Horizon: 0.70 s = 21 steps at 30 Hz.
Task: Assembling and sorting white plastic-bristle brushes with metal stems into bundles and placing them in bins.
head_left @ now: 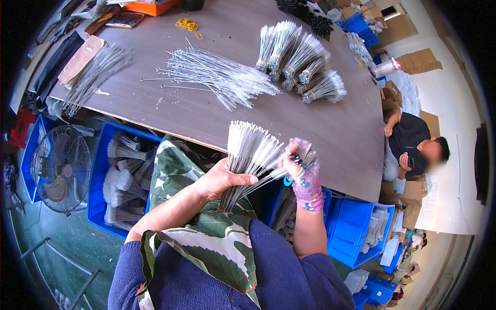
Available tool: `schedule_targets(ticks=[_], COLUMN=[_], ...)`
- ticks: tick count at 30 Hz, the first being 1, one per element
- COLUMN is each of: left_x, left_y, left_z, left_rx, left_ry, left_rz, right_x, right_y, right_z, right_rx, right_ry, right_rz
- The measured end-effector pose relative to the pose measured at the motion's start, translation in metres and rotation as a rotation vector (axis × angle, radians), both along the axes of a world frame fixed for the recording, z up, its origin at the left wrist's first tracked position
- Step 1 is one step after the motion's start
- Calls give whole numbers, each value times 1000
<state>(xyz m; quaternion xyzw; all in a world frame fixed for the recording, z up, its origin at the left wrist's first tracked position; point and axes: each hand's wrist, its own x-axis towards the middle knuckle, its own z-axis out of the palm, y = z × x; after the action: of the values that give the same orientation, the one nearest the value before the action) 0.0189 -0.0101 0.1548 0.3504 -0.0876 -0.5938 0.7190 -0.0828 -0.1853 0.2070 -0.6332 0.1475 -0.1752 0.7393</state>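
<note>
My bare left hand is wrapped round a bundle of thin wire straw brushes, white bristle ends up, in front of my body. A few brushes lean out of the bundle to the right. My right hand, in a pink patterned glove with bare fingertips, is beside those leaning brushes with its fingers curled. It holds a small metal tool with a teal loop, perhaps scissors; the fingers are partly blurred. Whether it also pinches a brush is hard to see. A camouflage apron covers my lap.
Loose brushes lie spread on the brown table, with tied brush bundles beyond. Yellow rubber bands lie at the far side. Blue crates and a fan stand left. A person sits at the right.
</note>
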Motion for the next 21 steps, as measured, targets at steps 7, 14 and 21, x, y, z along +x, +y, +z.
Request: schedule_targets(ticks=[7, 14, 21], left_x=[1, 0, 7], left_y=[0, -2, 5], left_z=[-2, -5, -17], left_rx=[-40, -60, -47], left_ry=[49, 42, 156], left_rz=[-26, -29, -40], right_x=[15, 22, 12], right_y=[17, 8, -6], right_z=[25, 23, 12], right_rx=[-64, -120, 15], right_ry=[153, 132, -7], right_rz=[-103, 47, 40])
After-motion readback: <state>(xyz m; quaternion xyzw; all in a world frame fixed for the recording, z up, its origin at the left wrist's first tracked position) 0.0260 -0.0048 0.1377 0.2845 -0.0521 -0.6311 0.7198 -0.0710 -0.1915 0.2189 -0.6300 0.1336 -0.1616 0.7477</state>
